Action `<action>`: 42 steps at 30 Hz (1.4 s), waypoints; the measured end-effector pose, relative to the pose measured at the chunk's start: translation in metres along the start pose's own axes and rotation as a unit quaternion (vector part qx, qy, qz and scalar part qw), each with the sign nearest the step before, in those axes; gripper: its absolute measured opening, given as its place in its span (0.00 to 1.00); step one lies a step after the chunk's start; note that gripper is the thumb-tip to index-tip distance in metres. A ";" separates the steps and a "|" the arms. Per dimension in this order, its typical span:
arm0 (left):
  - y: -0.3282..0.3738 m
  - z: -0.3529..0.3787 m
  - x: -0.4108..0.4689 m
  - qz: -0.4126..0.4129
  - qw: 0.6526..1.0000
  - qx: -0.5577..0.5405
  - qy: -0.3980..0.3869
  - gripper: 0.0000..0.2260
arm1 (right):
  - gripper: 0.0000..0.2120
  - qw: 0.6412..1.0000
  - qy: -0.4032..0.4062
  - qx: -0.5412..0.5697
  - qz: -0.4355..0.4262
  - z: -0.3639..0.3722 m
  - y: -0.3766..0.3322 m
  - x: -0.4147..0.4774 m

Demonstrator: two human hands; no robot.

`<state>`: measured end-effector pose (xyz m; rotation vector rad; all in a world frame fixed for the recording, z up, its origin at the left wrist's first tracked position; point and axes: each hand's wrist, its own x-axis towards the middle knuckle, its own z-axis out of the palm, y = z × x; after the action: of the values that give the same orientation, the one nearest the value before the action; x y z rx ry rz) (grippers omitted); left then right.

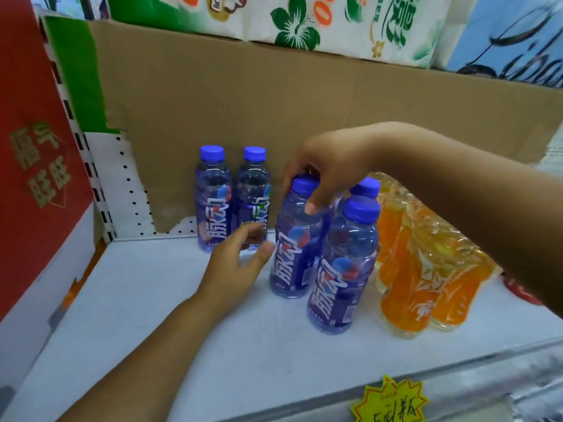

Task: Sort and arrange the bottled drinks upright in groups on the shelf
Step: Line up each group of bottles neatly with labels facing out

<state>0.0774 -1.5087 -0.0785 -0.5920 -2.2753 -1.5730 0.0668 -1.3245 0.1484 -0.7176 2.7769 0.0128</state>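
Observation:
Several blue bottles with blue caps stand upright on the white shelf (pixel 146 300). Two blue bottles (pixel 213 199) stand side by side at the back against the cardboard. My right hand (pixel 329 172) grips the top of a middle blue bottle (pixel 294 248) around its cap and shoulder. Just to its right, nearer the front, stands another blue bottle (pixel 344 269), with a third cap (pixel 365 187) behind it. My left hand (pixel 237 263) hovers with relaxed fingers beside the held bottle's left side, in front of the back pair. Orange-labelled bottles (pixel 426 269) are grouped at the right.
A brown cardboard sheet (pixel 274 102) lines the back of the shelf. A red and white carton (pixel 36 178) stands at the left. Printed packs (pixel 304 22) sit on the shelf above. A yellow price tag (pixel 390 403) hangs on the front edge. A red object (pixel 521 290) lies at far right.

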 end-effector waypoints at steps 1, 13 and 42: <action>0.002 0.003 -0.002 -0.001 0.999 -0.027 -0.027 0.23 | 0.20 1.000 0.007 0.005 -0.013 0.000 -0.003 0.000; -0.006 0.008 -0.004 -0.047 0.997 0.015 0.058 0.38 | 0.22 0.974 0.203 0.018 0.104 -0.009 0.030 -0.005; -0.041 -0.020 0.002 -0.016 0.983 -0.032 0.182 0.27 | 0.16 0.984 0.177 -0.013 -0.028 0.005 -0.010 0.057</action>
<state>0.0553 -1.5399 -0.1033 -0.2564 -1.9765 -1.6211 0.0250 -1.3600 0.1288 -0.8789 3.0953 -0.0993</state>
